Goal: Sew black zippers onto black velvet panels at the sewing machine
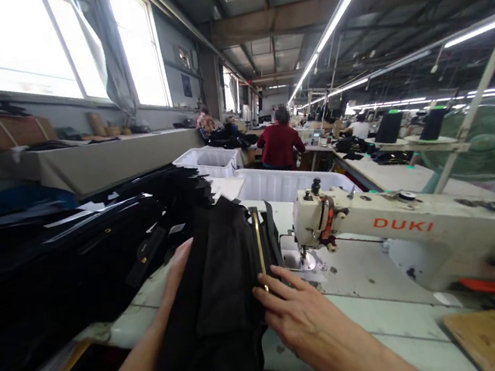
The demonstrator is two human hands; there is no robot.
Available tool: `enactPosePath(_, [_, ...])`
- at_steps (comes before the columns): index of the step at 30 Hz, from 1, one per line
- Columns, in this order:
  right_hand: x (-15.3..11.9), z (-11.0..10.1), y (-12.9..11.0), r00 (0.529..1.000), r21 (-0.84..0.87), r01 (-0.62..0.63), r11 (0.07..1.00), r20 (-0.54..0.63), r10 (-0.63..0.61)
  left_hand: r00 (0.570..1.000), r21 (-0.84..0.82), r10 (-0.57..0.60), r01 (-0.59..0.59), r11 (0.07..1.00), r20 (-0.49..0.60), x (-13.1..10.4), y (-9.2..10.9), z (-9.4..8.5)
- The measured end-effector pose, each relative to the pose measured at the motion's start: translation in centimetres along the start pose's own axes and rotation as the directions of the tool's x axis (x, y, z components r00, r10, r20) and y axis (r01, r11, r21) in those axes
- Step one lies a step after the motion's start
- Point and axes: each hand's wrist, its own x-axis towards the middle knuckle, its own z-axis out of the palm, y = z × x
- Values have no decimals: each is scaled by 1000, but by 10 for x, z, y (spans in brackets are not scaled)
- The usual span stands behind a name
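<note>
A black fabric piece (224, 277), seemingly a bag part, lies before me at the near left of the sewing machine (365, 217). A gold-toothed zipper (259, 240) runs along its right side. My right hand (295, 309) rests on the lower end of this zipper with its fingers stretched out and spread. At the fabric's left edge is my left hand (179, 259), its fingers hidden behind the black cloth. The machine's needle area (306, 258) is just right of the zipper, apart from my right hand.
Dark fabric pieces (75, 256) are heaped at left. White plastic bins (294, 181) stand beyond the machine table (392, 328). A wooden board (485, 339) lies at lower right, and a green fan (480, 142) stands behind the machine. A person in red (281, 142) works farther off.
</note>
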Motion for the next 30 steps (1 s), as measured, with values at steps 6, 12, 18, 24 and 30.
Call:
enactPosePath(6, [-54, 66, -24, 934, 49, -356, 933, 43, 354, 976, 52, 145, -155, 987, 165, -44, 12, -44])
enactPosePath(12, [-77, 73, -40, 761, 389, -602, 698, 15, 648, 559, -322, 467, -343, 882, 685, -64, 60, 15])
enactPosePath(18, [-84, 67, -39, 770, 389, -604, 695, 60, 635, 428, -403, 495, -290, 868, 756, -57, 49, 44])
enactPosePath(24, [-73, 65, -44, 788, 526, -534, 662, 27, 615, 357, -416, 473, -227, 880, 806, -54, 51, 39])
enactPosePath(30, [-49, 68, -13, 669, 771, -526, 359, 115, 734, 377, -373, 414, -179, 910, 828, -54, 49, 39])
